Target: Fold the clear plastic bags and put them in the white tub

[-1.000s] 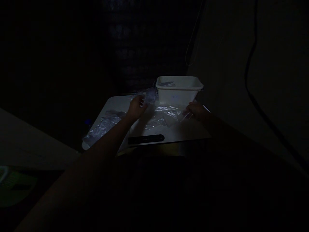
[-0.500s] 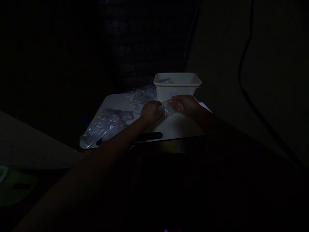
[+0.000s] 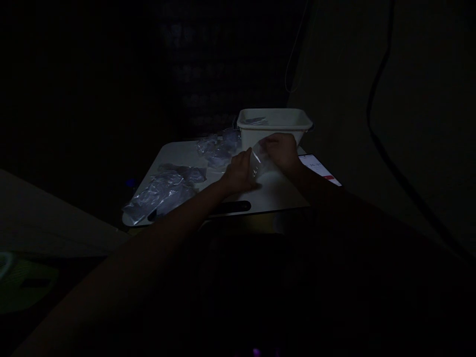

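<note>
Clear plastic piece (image 3: pixel 256 161), thin and shiny, stretches between the person's two hands, close in front of a pale tub. The left hand (image 3: pixel 238 172) has its fingers closed on the near-left edge of it. The right hand (image 3: pixel 281 150), a little higher, pinches the other side with bent fingers. From where I stand it is too dark to tell whether the piece is a bag or a flat sheet, or whether either hand is touching the white table (image 3: pixel 284 193) below.

Just beyond the right hand stands the tub (image 3: pixel 250 140), upright, its lower front partly covered by that hand. A few thin, glossy packets (image 3: pixel 255 121) lie inside, toward its left end. Past the left hand, beside the tub, there's a crumpled bunch of clear plastic (image 3: pixel 219 151). Out to the left of the same hand, a bigger heap of wrinkled plastic (image 3: pixel 163 191) spreads to the table's edge. Nearer the person than the left hand, I can see a long dark slot (image 3: pixel 234 207) along the tabletop's front.

To the right of the right hand, next to the forearm, a phone (image 3: pixel 316 167) glows, with a red band on its screen. Farther out that way a black cable (image 3: pixel 370 111) hangs against the wall (image 3: pixel 427 124). Well off to the left of both hands, low down, sits something green (image 3: pixel 33 292).
</note>
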The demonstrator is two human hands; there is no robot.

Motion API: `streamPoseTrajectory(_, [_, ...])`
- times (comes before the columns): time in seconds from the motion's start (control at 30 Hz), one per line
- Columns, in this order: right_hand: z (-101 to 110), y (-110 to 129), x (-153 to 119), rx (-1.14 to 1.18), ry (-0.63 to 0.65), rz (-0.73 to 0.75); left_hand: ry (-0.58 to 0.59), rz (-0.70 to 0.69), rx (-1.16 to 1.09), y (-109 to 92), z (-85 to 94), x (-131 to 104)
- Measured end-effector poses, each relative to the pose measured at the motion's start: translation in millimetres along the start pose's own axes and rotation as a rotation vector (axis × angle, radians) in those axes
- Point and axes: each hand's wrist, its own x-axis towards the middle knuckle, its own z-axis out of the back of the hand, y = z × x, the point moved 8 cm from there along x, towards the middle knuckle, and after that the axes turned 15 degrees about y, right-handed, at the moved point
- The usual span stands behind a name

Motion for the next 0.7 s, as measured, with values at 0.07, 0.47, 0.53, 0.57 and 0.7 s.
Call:
streamPoseTrajectory(0.07, [5,6,0,-0.09,-0.064,0.002,-0.04,0.036,-0.04,-4,-3.3,0])
streamPoseTrajectory(0.47, [1,31,-8,-0.06,0.021,0.09,-0.357,0.27,-0.026,19,54.0,-10])
streamPoseTrajectory(0.53, [4,32,-7,-0.188,0.001,0.122,-0.376,0.274,-0.044,29,60.4,-13])
streamPoseTrajectory(0.57, [6,32,-6,-0.251,-0.005,0.15,-0.378,0.262,-0.062,31,63.0,-13])
streamPoseTrajectory(0.7, [12,26,-2,-0.335,-0.006,0.268,-0.341,0.173,-0.135,29,69.1,-12])
